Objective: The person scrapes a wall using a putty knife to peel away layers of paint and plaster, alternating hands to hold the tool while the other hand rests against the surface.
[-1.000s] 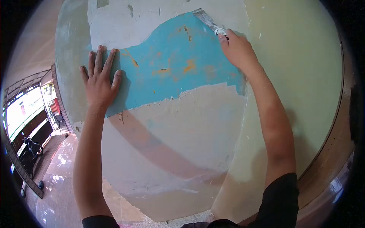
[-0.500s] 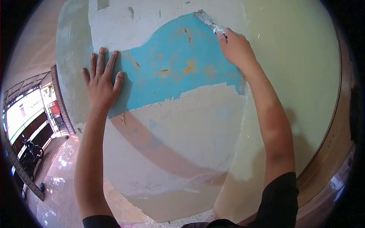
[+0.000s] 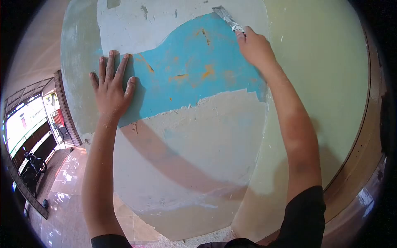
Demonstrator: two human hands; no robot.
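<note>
My right hand [image 3: 255, 46] grips a putty knife [image 3: 225, 17] whose blade, smeared with white, lies against the wall. The blade's tip meets the upper edge of a blue painted patch [image 3: 182, 78] marked with orange scuffs. White coating [image 3: 132, 25] borders the patch above, with a curved edge running down to the left. My left hand [image 3: 111, 89] lies flat on the wall with fingers spread, at the patch's left end. Below the patch, a pale bare surface [image 3: 194, 144] begins at a ragged edge.
A light green wall section [image 3: 318, 82] stands to the right, with a brown frame [image 3: 355, 165] beyond it. At left, a doorway opens onto a fence and a parked motorcycle [image 3: 33, 165]. Glossy tiles [image 3: 66, 198] cover the floor. Pale debris [image 3: 198, 237] lies at the wall's foot.
The putty knife and my right hand have shifted slightly upward, the blade tip now just over the blue patch's top edge. My left hand stays in place.
</note>
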